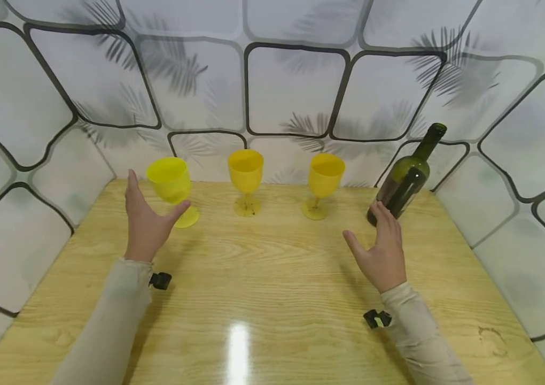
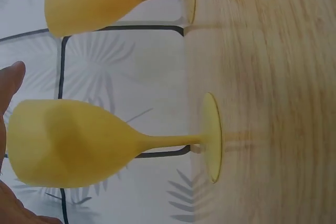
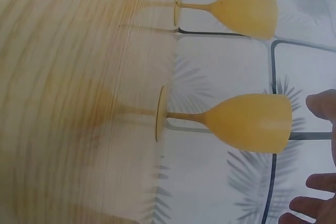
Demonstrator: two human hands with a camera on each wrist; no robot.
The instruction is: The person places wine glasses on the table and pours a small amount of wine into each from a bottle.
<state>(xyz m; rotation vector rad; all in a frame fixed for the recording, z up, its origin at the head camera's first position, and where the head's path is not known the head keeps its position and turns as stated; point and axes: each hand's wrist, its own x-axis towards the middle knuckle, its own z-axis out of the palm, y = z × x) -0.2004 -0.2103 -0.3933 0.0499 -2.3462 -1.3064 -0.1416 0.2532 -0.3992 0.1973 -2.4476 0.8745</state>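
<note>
My left hand [image 1: 149, 222] is spread just in front of the leftmost yellow goblet [image 1: 170, 179], thumb apart from the fingers. That goblet [image 2: 73, 142] stands upright near the hand in the left wrist view; whether they touch I cannot tell. On the right, my right hand [image 1: 382, 254] reaches toward a dark green wine bottle [image 1: 404, 179], its fingers extended and overlapping the bottle's lower part in view. Contact there cannot be made out. Two more yellow goblets stand between the hands, a middle one [image 1: 246, 171] and a right one [image 1: 325, 176], which the right wrist view shows upright.
A light wooden table [image 1: 263, 267] carries everything, with patterned wall panels [image 1: 296, 91] right behind the goblets and at both sides. Small black devices sit at the left wrist [image 1: 160, 280] and the right wrist [image 1: 377, 319].
</note>
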